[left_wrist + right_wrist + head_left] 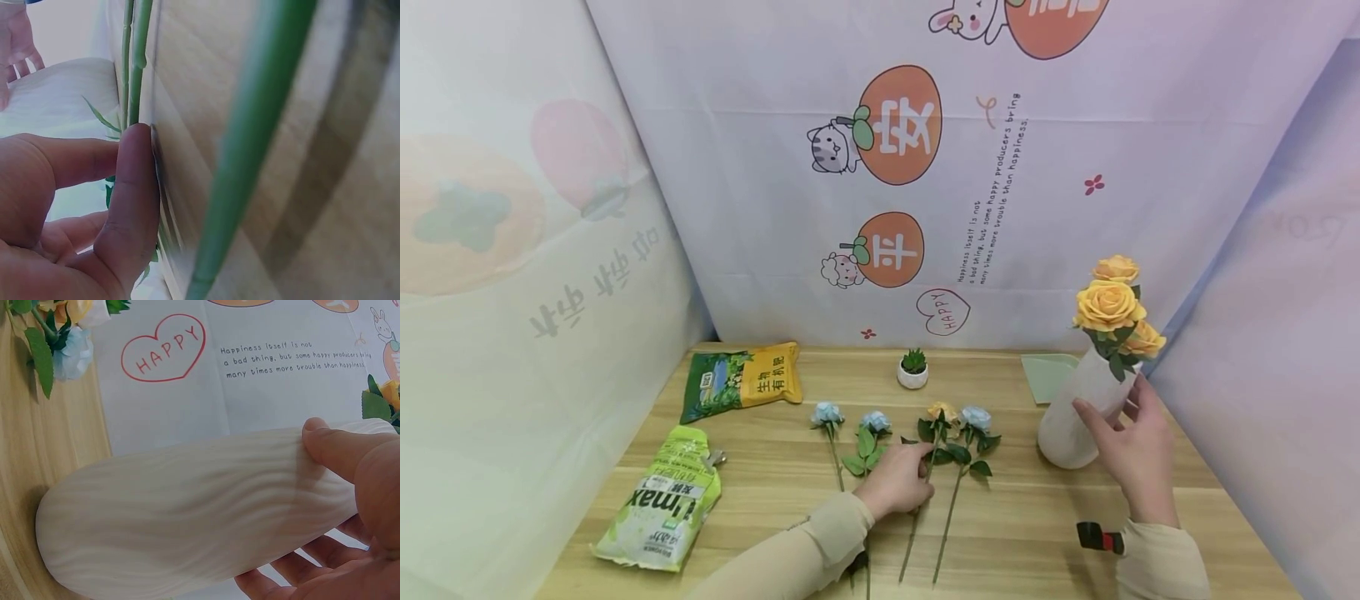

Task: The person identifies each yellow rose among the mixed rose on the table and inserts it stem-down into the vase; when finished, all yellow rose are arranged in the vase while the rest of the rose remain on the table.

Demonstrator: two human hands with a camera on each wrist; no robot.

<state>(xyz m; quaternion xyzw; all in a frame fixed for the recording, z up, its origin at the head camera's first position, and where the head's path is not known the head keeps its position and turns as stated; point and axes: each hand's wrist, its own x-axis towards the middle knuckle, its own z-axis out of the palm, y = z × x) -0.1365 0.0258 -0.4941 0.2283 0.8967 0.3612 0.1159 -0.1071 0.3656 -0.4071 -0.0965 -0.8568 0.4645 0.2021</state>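
A white wavy-ribbed vase (1070,425) stands on the right of the table, tilted slightly, with several yellow roses (1108,306) in its mouth. My right hand (1141,454) grips its upper side, thumb on the near face and fingers behind, as the right wrist view shows on the vase (181,512). On the table, my left hand (898,481) pinches the stem of a single yellow rose (942,412) below its leaves. In the left wrist view thumb and finger meet at green stems (139,62). Blue flowers lie on either side, one blue flower (976,418) close to the right.
Two more blue flowers, the outer blue flower (827,412) among them, lie left of the hand. A small potted succulent (913,371) and a green sheet (1047,377) are at the back. A yellow-green fertilizer bag (743,382) and a light green bag (662,504) lie left.
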